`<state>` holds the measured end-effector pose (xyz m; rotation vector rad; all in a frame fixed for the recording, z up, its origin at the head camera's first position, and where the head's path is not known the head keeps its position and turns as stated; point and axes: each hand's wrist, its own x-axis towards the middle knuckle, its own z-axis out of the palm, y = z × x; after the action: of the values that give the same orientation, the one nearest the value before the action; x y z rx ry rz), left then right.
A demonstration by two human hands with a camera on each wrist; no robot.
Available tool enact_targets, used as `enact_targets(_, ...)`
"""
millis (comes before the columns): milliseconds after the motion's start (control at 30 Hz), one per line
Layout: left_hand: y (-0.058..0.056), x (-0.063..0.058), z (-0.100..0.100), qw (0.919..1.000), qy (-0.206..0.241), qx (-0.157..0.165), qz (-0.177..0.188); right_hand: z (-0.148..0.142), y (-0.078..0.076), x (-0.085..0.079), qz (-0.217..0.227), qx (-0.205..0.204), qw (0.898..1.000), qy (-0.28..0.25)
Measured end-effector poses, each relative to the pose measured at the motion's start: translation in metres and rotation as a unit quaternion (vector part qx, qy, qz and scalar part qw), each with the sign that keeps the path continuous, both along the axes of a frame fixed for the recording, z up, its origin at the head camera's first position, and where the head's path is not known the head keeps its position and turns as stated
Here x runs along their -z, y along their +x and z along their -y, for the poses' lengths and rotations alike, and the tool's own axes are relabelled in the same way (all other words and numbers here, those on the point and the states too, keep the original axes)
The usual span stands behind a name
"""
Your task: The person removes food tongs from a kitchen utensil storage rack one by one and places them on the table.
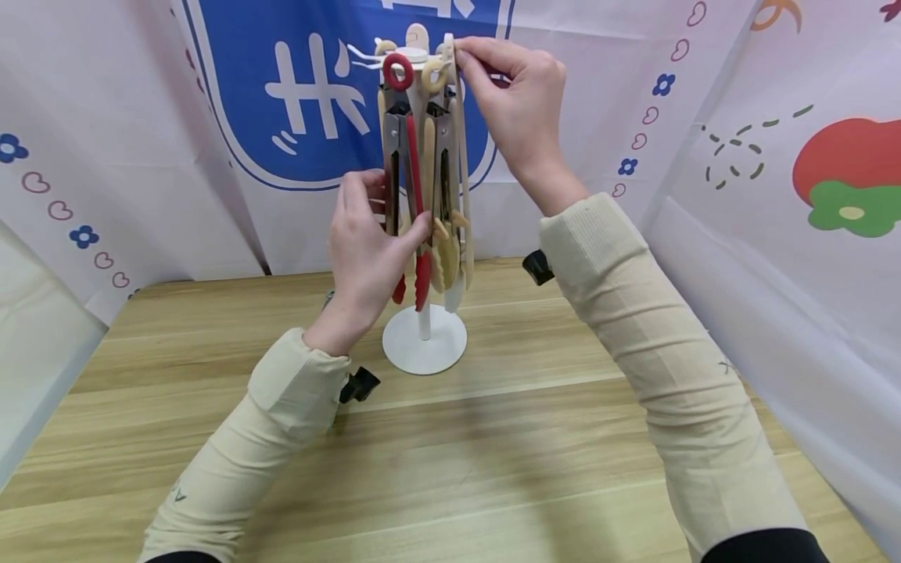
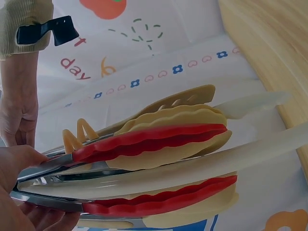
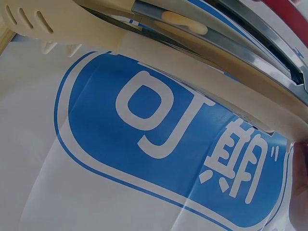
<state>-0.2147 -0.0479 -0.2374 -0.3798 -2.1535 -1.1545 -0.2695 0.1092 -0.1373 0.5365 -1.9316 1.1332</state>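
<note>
A white stand [image 1: 404, 360] with hooks at its top carries several kitchen utensils. My left hand [image 1: 366, 250] grips the red-tipped tongs [image 1: 422, 277], thumb on the near side and fingers on the far side. In the left wrist view, the stand's white pole [image 2: 192, 171] runs between the arms of these tongs. At the top, my right hand [image 1: 522, 102] pinches the handle end of a beige slotted turner [image 1: 463, 164] beside a hook. The turner's slotted head [image 3: 29, 24] shows in the right wrist view. Cream-tipped tongs [image 1: 445, 262] hang between the red-tipped tongs and the turner.
The stand rises from a round base on a wooden table [image 1: 436, 469]. Behind it hangs a white cloth backdrop [image 1: 598, 78] with a blue emblem. Another cloth [image 1: 774, 258] with printed fruit stands at the right. White hooks [image 1: 362, 56] stick out at the stand's left.
</note>
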Motion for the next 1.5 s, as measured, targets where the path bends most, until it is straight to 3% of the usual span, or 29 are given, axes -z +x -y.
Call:
enact_targets(567, 0.004, -0.003, 0.004, 0.9999, 0.004, 0.012, -0.003, 0.001, 0.0, 0.0, -0.002, 0.003, 1.0, 0.002)
enact_targets(967, 0.008, 0.004, 0.023, 0.9997, -0.017, 0.003, -0.02, 0.002, 0.0, 0.0, -0.006, 0.002, 1.0, 0.002)
enact_targets(1267, 0.009, 0.01, 0.04, 0.9996, -0.027, -0.001, -0.006, 0.002, 0.0, 0.0, -0.004, -0.001, 1.0, -0.013)
enact_targets(1500, 0.008, 0.016, 0.053, 0.998, -0.051, -0.017, 0.033, 0.002, -0.001, -0.001, -0.004, -0.006, 1.0, -0.014)
